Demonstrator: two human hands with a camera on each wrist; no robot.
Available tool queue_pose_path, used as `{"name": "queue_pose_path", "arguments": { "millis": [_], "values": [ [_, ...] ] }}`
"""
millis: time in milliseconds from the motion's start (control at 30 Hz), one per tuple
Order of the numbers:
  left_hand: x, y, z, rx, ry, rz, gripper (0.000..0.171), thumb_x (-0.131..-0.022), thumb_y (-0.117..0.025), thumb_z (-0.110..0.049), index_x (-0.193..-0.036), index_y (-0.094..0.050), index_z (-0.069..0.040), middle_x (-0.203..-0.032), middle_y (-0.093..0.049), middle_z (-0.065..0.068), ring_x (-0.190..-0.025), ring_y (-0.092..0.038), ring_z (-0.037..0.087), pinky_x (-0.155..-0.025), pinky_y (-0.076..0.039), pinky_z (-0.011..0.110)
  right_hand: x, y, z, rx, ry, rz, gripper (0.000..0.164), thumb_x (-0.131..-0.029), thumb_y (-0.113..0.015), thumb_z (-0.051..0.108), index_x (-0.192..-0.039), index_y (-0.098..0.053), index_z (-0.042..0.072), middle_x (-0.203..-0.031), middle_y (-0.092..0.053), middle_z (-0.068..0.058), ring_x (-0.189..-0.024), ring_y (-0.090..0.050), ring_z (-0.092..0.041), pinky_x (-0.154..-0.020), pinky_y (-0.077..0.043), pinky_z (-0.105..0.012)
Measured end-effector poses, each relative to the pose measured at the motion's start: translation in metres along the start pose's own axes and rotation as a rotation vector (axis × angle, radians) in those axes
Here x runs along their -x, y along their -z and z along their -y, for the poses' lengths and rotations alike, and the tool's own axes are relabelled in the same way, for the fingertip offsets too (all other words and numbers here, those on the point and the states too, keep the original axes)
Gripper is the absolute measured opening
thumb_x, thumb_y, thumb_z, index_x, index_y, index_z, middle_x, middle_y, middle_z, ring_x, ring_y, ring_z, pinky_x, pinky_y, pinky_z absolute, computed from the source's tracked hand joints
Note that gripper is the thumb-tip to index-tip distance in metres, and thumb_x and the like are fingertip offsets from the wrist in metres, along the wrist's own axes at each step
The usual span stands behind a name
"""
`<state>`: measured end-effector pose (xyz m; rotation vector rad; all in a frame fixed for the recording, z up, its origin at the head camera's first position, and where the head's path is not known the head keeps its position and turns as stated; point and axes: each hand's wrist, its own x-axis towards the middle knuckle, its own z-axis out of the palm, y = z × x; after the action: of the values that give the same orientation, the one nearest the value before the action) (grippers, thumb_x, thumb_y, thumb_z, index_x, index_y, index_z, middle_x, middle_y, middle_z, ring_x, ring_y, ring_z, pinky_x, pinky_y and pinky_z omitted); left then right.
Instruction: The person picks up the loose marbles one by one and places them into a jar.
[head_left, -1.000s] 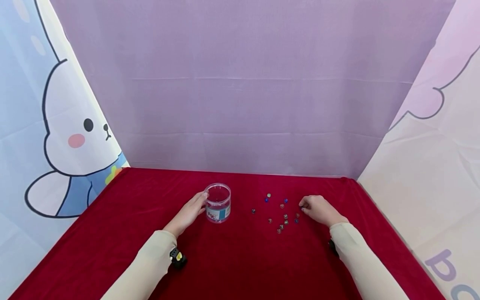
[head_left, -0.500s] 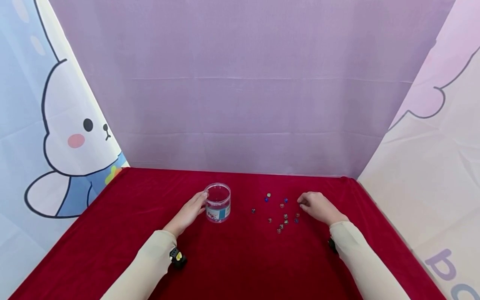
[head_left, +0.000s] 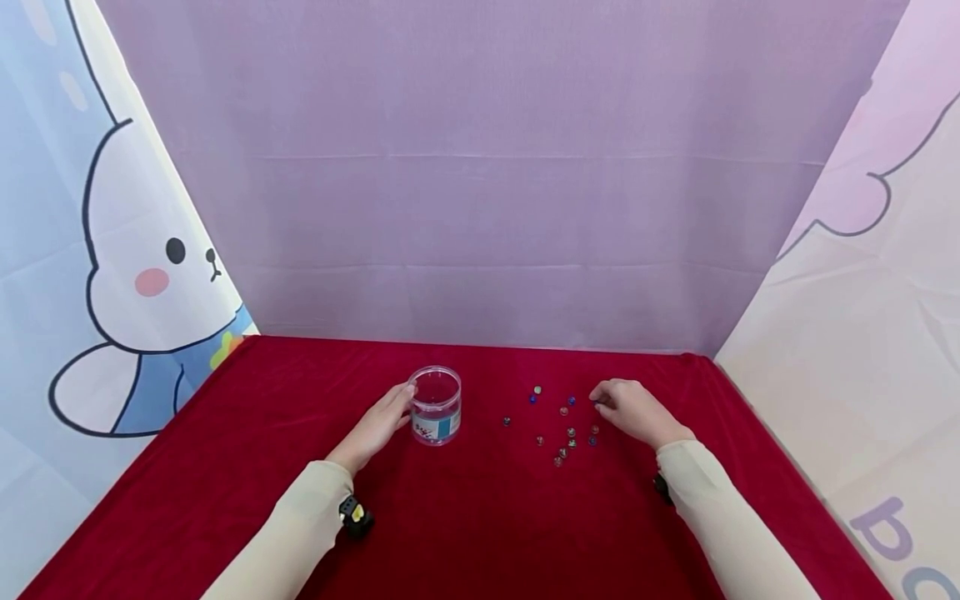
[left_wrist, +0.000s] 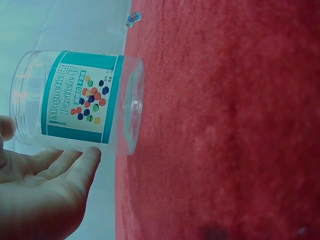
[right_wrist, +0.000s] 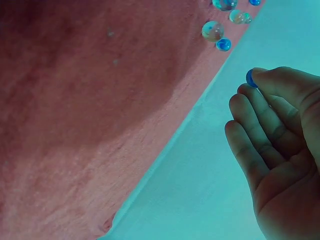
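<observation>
A clear plastic jar (head_left: 437, 408) with a teal and white label stands upright and lidless on the red cloth. My left hand (head_left: 378, 423) rests against its left side; in the left wrist view the fairly straight fingers (left_wrist: 86, 172) touch the jar wall. Between thumb and fingertips, my right hand (head_left: 637, 412) pinches a blue marble (right_wrist: 251, 78), lifted off the cloth. Several glass marbles lie scattered between jar and right hand, among them a blue marble (head_left: 572, 401), a dark marble (head_left: 506, 422) and a clear, coloured marble (right_wrist: 213, 31).
Red cloth (head_left: 465, 525) covers the table. A purple curtain (head_left: 480, 183) hangs behind its far edge, and printed sheets stand at both sides, the left one bearing a cartoon animal (head_left: 161, 258). A black wrist camera (head_left: 356, 517) sits on the left sleeve.
My right hand has risen slightly and shifted left, away from the cloth, carrying the blue marble. The left hand and the jar stay in place.
</observation>
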<state>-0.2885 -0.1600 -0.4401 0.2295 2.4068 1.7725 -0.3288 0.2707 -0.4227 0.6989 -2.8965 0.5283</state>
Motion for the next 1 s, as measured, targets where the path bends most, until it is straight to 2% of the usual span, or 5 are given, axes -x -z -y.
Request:
{"name": "queue_pose_path", "arguments": {
  "millis": [567,1000],
  "values": [
    [-0.001,-0.002,-0.001,0.001,-0.003,-0.018,0.066,-0.109,-0.035,-0.042,-0.157,-0.021,0.002,-0.159,-0.029,0.023,-0.143,-0.031,0.042,-0.115,-0.030,0.052,-0.007,0.002,0.015,0.004,0.061,-0.042,0.021,-0.089,-0.075,0.003,-0.109,-0.073,0.001,-0.100,-0.068,-0.005,-0.091,-0.066,-0.022,-0.081,-0.059,-0.039],
    [0.001,-0.002,-0.002,-0.002,-0.009,-0.014,0.066,-0.110,-0.034,-0.041,-0.156,-0.020,0.004,-0.158,-0.028,0.025,-0.143,-0.031,0.044,-0.115,-0.030,0.053,-0.015,0.003,0.036,-0.033,0.093,-0.066,0.021,-0.089,-0.076,0.005,-0.110,-0.072,0.005,-0.101,-0.068,-0.003,-0.091,-0.065,-0.018,-0.080,-0.058,-0.036]
  ]
}}
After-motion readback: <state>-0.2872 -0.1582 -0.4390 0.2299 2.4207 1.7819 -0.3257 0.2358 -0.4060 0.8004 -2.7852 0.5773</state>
